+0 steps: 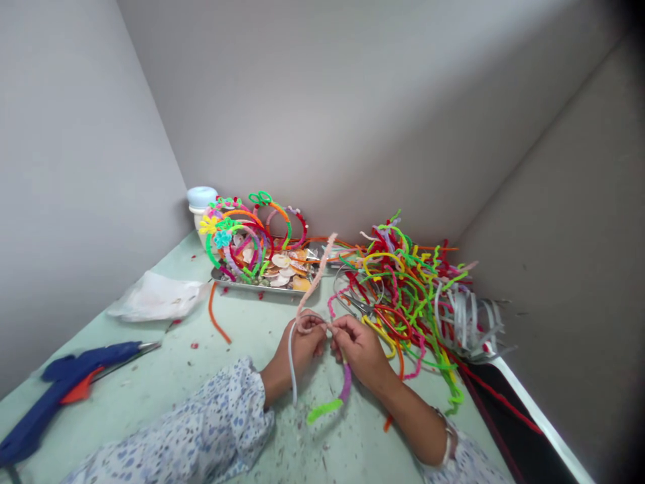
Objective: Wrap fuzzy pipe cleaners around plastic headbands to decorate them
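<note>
Both hands are together above the table, pinching a partly wrapped headband. Fingers of my left hand (298, 349) are closed at the headband's middle, beside its bare pale end (291, 370), which hangs down in front. A light pink pipe cleaner (320, 272) is looped there and its free length sticks up. My right hand (363, 351) is closed on the headband close to the left fingertips. Below it curves the wrapped end, with a purple section (345, 383) and a bright green tip (325, 411). The exact grip at the fingertips is partly hidden.
Behind the hands, a metal tray (267, 289) holds shells and finished colourful headbands (242, 245). A tangled pile of pipe cleaners (408, 282) with scissors (360, 304) lies right. A blue glue gun (75, 383), a plastic bag (158, 297) and an orange pipe cleaner (218, 316) lie left.
</note>
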A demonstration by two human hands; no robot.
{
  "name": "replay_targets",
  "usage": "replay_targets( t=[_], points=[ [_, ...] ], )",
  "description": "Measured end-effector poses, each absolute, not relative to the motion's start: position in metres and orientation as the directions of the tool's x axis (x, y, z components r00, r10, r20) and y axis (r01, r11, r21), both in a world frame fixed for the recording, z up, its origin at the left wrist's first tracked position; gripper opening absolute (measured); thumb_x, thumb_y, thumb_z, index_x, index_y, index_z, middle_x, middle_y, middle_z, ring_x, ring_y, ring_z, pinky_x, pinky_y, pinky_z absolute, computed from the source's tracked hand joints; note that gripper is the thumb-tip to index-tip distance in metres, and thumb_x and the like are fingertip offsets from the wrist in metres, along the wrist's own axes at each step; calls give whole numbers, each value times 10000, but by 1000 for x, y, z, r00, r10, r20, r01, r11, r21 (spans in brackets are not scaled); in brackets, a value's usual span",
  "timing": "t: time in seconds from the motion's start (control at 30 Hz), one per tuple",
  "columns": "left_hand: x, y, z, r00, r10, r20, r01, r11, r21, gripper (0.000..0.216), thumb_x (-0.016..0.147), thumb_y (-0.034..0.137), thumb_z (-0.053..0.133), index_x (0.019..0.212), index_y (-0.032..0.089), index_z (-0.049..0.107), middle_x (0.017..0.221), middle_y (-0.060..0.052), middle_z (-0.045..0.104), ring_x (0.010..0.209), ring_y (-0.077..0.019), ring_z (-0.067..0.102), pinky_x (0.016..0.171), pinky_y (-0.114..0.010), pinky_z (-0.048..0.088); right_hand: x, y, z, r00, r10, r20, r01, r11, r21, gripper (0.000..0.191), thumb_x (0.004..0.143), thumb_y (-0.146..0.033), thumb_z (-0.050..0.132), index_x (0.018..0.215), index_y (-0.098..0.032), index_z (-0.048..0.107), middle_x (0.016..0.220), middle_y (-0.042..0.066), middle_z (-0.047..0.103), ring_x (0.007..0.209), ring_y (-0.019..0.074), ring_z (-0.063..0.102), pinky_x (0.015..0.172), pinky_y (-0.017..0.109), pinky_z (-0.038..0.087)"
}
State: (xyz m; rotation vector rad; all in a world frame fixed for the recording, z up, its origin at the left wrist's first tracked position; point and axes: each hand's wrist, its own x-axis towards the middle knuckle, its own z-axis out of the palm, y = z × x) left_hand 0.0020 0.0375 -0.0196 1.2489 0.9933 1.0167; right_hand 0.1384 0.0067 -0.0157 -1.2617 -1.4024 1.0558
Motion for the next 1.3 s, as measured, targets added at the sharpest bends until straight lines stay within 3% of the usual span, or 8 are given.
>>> replay_targets(
  t=[0.4,0.93,1.3],
  points=[
    [0,36,-15,291,955,-51,-83,79,993,132,725,274,563,723,150,517,472,43,499,376,-73,423,399,-192,300,140,10,-9,-52,999,-14,66,-11,-998,171,810,-342,524,737,-189,546,555,-44,545,406,96,471,406,213,374],
    [1,34,-7,327,943,-62,-79,93,992,172,714,313,587,714,156,516,508,42,522,382,-65,413,400,-192,286,145,9,-7,-97,994,-48,-13,-49,-999,160,794,-332,534,725,-189,555,537,-49,553,399,90,473,414,207,376],
    [-1,34,-10,333,943,-3,-41,17,999,159,761,307,557,717,155,536,498,35,511,411,-75,413,428,-200,305,146,9,-10,-107,994,36,92,46,-995,182,838,-335,510,739,-196,573,576,-33,558,464,101,481,448,213,376]
  ],
)
